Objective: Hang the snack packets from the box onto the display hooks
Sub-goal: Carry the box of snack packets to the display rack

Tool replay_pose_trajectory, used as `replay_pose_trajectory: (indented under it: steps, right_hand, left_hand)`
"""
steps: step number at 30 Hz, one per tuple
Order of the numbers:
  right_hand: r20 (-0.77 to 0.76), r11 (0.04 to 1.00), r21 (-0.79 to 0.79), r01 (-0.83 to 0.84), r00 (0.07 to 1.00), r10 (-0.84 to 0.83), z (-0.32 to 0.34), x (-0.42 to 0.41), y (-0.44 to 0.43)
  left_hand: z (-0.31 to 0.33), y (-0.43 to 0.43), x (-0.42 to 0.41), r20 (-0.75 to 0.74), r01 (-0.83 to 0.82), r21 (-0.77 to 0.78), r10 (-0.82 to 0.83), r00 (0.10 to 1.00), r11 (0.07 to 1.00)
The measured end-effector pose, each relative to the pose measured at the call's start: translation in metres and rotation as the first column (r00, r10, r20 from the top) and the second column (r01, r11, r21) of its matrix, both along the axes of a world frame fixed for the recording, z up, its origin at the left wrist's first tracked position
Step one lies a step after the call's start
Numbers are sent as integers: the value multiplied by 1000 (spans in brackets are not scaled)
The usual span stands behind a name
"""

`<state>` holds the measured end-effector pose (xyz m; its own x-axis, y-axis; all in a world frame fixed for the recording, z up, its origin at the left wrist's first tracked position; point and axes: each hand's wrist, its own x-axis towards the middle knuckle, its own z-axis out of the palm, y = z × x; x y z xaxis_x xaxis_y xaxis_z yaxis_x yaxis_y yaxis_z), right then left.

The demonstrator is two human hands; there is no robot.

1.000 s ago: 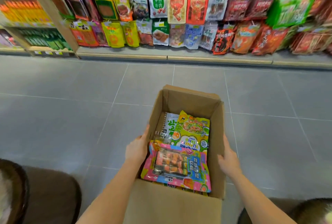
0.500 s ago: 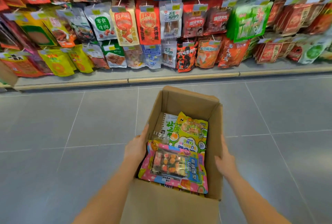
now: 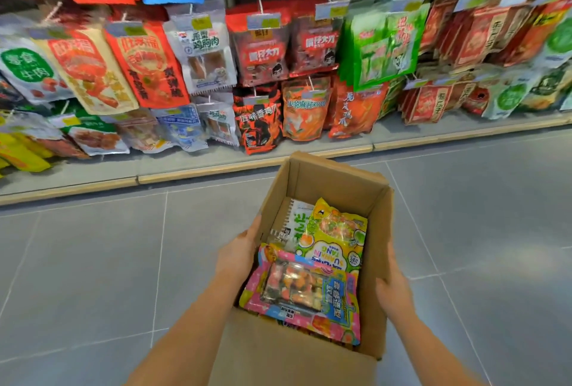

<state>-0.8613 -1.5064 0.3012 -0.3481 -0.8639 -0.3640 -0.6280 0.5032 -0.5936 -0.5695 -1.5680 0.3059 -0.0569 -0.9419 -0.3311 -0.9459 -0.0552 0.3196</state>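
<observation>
An open brown cardboard box [image 3: 335, 182] is held up in front of me above the floor. My left hand [image 3: 236, 257] presses its left wall and my right hand [image 3: 393, 288] presses its right wall. Inside lie a pink snack packet [image 3: 305, 291] on top, a yellow-green packet [image 3: 335, 238] behind it, and a white packet [image 3: 289, 224] partly covered. The display hooks [image 3: 260, 4] stick out of the shelf wall ahead, loaded with hanging snack bags.
The rack is packed with red, green and white bags [image 3: 264, 51], blurred by motion. A low grey shelf base with a yellow edge strip [image 3: 253, 165] runs along the bottom. Grey floor tiles [image 3: 93, 261] spread between me and the rack.
The rack has come much closer and fills the upper view, shifting leftward. The box stays in both hands in the same grip.
</observation>
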Motion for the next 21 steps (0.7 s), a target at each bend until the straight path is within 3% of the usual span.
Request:
replay_pose_trajectory:
  steps: [5,13,17,21]
  right_hand:
    - [-16,990,46,137,991,-136,-60,-36,-105]
    - [38,895,34,445,894,-446,-190,-55,-214]
    - [93,821,63,567,816,-571,-284,-41,-251]
    - [153,834,142,533,820,-551,-365,-12,-252]
  left_hand:
    - [-66,-106,-34,-109,15,183,5,994,983]
    - [-206,-180,-77,17,84,107,-86,996,991]
    - [-285,-218,-102,6,2,186,-3,1000,982]
    - [-347,-237,-105,-72,-112,283,138,988,952]
